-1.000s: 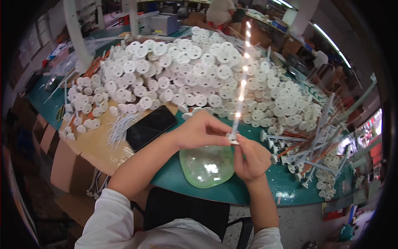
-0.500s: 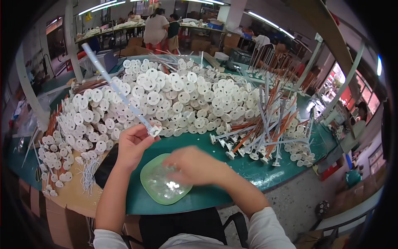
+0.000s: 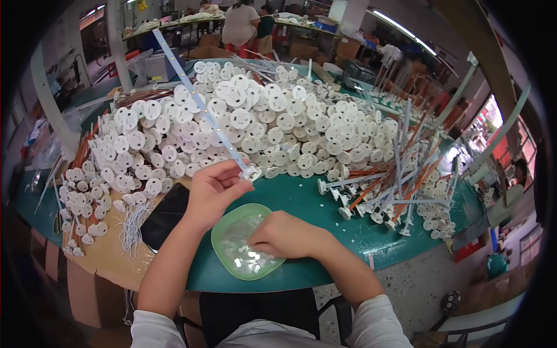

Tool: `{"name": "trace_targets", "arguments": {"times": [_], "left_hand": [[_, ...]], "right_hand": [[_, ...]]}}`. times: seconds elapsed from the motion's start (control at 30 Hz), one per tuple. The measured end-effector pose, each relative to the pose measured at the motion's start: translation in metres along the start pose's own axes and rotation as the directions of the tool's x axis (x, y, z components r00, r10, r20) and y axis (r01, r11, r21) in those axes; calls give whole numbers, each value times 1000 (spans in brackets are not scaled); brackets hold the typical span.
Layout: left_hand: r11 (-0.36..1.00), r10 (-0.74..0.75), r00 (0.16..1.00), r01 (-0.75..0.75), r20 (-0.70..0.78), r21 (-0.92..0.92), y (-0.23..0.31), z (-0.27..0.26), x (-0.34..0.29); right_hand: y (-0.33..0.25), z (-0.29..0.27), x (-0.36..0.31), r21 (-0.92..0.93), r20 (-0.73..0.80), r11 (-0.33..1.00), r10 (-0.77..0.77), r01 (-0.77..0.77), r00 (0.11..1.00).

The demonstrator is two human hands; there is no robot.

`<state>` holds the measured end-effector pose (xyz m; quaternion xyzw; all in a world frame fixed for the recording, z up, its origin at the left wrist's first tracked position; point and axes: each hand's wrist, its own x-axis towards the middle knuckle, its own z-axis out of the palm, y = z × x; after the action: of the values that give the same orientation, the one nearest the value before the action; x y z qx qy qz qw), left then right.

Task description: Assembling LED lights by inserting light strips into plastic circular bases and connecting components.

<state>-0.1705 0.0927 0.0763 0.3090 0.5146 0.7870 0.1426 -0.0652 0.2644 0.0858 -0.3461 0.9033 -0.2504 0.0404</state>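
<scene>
While the slim dotted strip [image 3: 197, 98] slants up over the bench [image 3: 293, 197], unlit, its foot meets a white base [image 3: 253, 173], seemingly already joined. Left hand [image 3: 213, 194]: thumb and fingers pinching that base. Right hand [image 3: 288, 235]: fingers bunched in the green bowl [image 3: 217, 239] by the bench's near edge, tips among small clear pieces [image 3: 250, 265]; cannot tell if one is gripped. None visibly lifted out yet. Beyond, white discs [image 3: 285, 121] heaped toward the far edge; similar strips [image 3: 400, 185] toward the right end, apparently with bases on; unfinished count unclear.
</scene>
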Motion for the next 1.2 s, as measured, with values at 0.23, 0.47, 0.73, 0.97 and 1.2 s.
{"name": "trace_targets", "arguments": {"times": [0.23, 0.47, 0.73, 0.97, 1.2], "left_hand": [[1000, -3, 1000, 3, 14, 8, 3, 5, -1], [993, 8, 999, -2, 52, -118, 2, 6, -1], [979, 71, 994, -52, 89, -196, 7, 10, -7], [945, 13, 981, 51, 196, -323, -1, 15, -15], [955, 119, 986, -80, 121, -285, 2, 21, -20]], "right_hand": [[-7, -11, -8, 282, -81, 954, 126, -98, 989], [4, -12, -6, 641, -262, 754, 394, -146, 881], [10, -8, 1, 911, -351, 394, 591, 120, 727], [-13, 9, 18, 870, -453, 454, 580, 193, 677], [-33, 30, 36, 403, -716, 915, 320, -6, 620]]}}
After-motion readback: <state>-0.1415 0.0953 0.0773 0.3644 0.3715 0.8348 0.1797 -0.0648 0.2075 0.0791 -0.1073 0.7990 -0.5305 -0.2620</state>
